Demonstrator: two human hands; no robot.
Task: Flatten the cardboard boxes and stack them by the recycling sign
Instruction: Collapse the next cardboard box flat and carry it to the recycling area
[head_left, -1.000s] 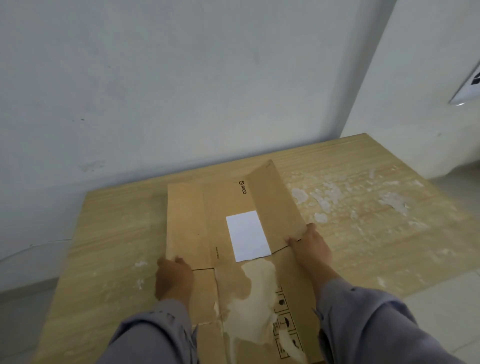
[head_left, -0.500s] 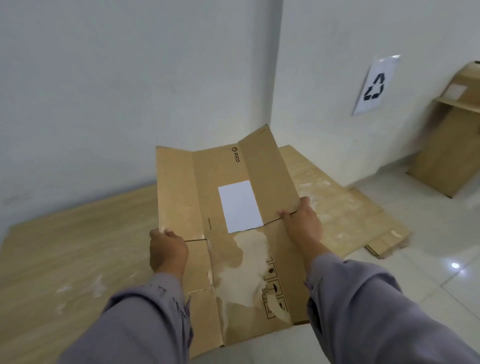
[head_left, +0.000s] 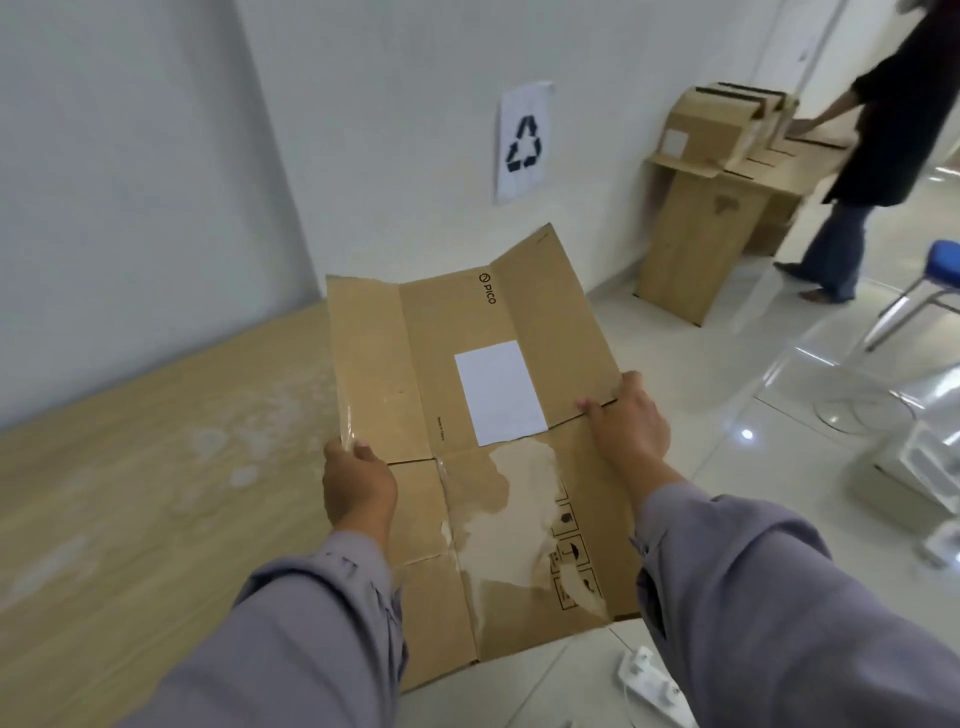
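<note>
I hold a flattened brown cardboard box (head_left: 426, 374) in the air in front of me, with a white label and a torn pale patch on its face. My left hand (head_left: 358, 480) grips its left edge and my right hand (head_left: 626, 421) grips its right edge. The recycling sign (head_left: 523, 141), a white sheet with a black arrow triangle, hangs on the wall beyond the box. More cardboard boxes (head_left: 717, 156) stand against the wall to the right of the sign.
A low wooden board (head_left: 130, 467) lies on the floor at left. A person in dark clothes (head_left: 878, 140) stands at the far right by the boxes. A blue chair (head_left: 930, 291), a white power strip (head_left: 649, 680) and white items (head_left: 914, 467) sit on the tiled floor at right.
The box has been lifted off the wooden board and carried right with the view turning. The sign, the standing boxes and the other person have come into sight.
</note>
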